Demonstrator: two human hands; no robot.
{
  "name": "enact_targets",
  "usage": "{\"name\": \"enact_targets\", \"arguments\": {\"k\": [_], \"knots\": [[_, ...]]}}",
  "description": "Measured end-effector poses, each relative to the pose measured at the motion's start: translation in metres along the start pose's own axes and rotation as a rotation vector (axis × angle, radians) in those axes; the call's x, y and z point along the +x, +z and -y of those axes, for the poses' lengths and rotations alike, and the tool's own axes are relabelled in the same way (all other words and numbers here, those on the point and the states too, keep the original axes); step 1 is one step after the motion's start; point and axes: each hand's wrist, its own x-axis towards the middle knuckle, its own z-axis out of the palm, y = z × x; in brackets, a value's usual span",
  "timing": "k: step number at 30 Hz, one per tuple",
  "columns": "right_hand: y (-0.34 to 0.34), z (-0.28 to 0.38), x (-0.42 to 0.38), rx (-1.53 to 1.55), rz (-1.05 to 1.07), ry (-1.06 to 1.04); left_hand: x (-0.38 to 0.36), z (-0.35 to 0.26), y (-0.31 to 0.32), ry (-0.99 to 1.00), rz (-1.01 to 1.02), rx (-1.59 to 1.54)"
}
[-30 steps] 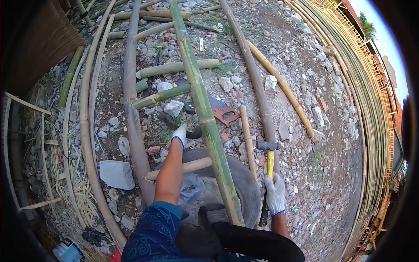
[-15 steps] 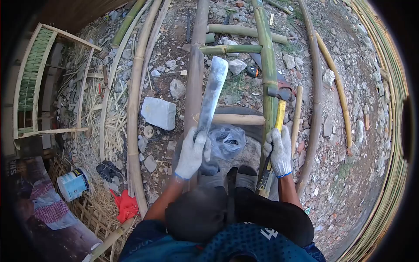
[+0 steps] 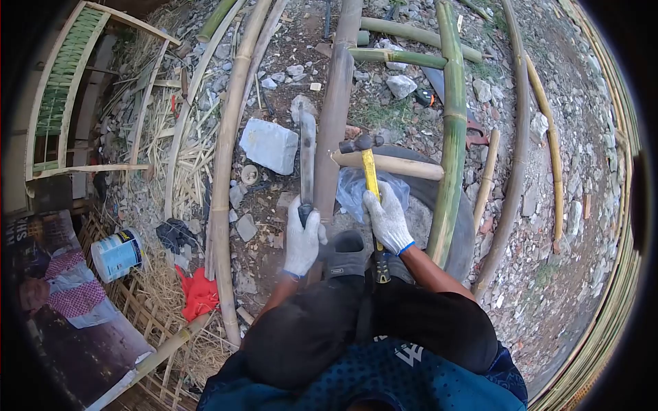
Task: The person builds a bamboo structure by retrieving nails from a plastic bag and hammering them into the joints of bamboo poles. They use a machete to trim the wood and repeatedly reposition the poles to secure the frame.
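My left hand (image 3: 302, 238), in a white knit glove, is closed around the dark handle of a machete (image 3: 307, 157). The blade points up and away from me, seen nearly edge-on, left of a thick brown bamboo pole (image 3: 334, 123). My right hand (image 3: 388, 219), gloved too, grips a hammer (image 3: 371, 171) by its yellow and black handle. The hammer's head is up, close to the end of a pale bamboo crosspiece (image 3: 394, 164) that runs between the brown pole and a green bamboo pole (image 3: 452, 137). Beneath it lies a clear plastic bag (image 3: 353, 186), partly hidden by my right hand.
A white stone block (image 3: 269, 146) lies left of the machete. Beyond the crosspiece are a tape measure (image 3: 425, 97) and a saw (image 3: 475, 131). On the left are a paint bucket (image 3: 116, 255), a red cloth (image 3: 197, 294) and a woven frame (image 3: 66, 89). Rubble covers the ground.
The hammer in my right hand has moved left, from beside the green pole to the brown pole. The machete has turned more upright and moved left of the brown pole. The view has shifted.
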Motion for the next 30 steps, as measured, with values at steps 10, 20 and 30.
{"name": "enact_targets", "arguments": {"k": [10,20,30], "knots": [[0.007,0.006,0.01,0.08,0.024,0.014,0.004,0.052,0.023,-0.003,0.134,-0.126],[0.007,0.032,-0.007,0.217,0.122,0.211,0.0,0.044,0.044,0.113,0.124,0.285],[-0.018,0.022,-0.002,0.164,0.03,0.116,0.006,0.03,-0.003,0.119,-0.053,0.239]]}}
